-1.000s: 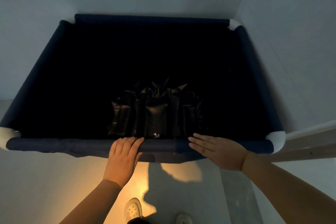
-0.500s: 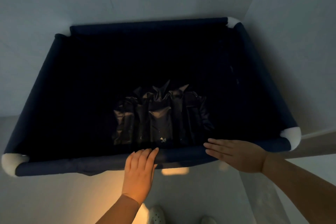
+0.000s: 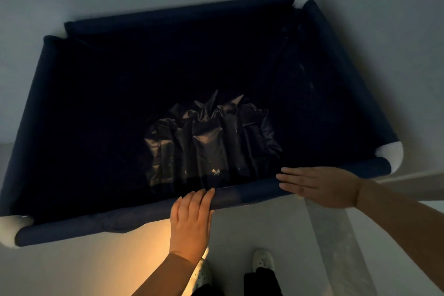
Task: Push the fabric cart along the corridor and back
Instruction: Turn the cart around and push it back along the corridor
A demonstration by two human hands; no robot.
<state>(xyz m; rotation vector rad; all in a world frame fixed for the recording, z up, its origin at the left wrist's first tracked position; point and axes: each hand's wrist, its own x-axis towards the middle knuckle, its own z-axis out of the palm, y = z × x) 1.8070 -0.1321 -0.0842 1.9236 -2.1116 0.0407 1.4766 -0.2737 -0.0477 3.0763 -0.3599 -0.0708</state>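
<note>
The dark blue fabric cart (image 3: 79,229) fills the view, with white corner pieces and a deep dark inside. A crumpled black plastic bag (image 3: 206,142) lies at its bottom near me. My left hand (image 3: 191,221) rests on the near rim with its fingers curled over the top of the rail. My right hand (image 3: 317,185) lies flat on the same rim further right, fingers stretched out and pointing left. The cart sits askew, its right side further from me than its left.
A pale wall (image 3: 396,43) stands close along the cart's right side, with a skirting board (image 3: 413,182) at its foot. Pale floor lies on the left and ahead. My two white shoes (image 3: 263,259) show below the rim, beside a warm patch of light on the floor.
The cart has swung anticlockwise in view, its near-left corner dropping and far-right corner rising. Both hands stayed on the near rim and shifted right with it.
</note>
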